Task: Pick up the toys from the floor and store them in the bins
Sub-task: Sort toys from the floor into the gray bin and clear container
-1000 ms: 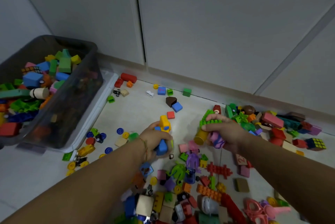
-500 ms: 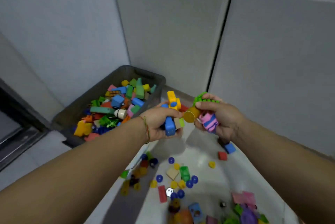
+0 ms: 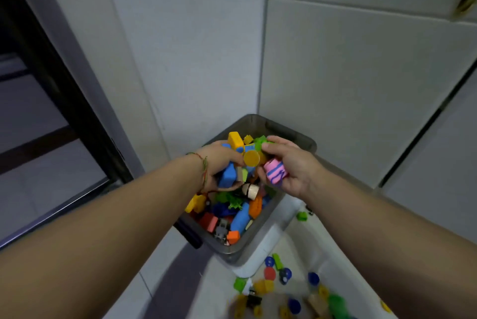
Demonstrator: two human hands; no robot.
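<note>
Both my hands hover over the grey toy bin [image 3: 304, 141], which is packed with colourful blocks. My left hand [image 3: 215, 161] grips a handful of toys, among them a blue block [image 3: 227, 176] and a yellow block [image 3: 235, 139]. My right hand [image 3: 291, 163] holds a pink toy with blue stripes [image 3: 275, 174], a yellow cylinder [image 3: 251, 158] and a green studded piece [image 3: 260, 141]. The two hands are close together, their toys touching above the bin's middle.
The bin sits in a corner against white cabinet doors [image 3: 348, 73], on a white lid [image 3: 260, 254]. Loose toys, such as blue discs [image 3: 313, 278] and green bricks [image 3: 240, 283], lie on the floor at lower right. A dark door frame [image 3: 64, 81] stands at left.
Both hands have carried their toys from the floor pile up and left, and they now hang over the bin. The camera has swung toward the corner.
</note>
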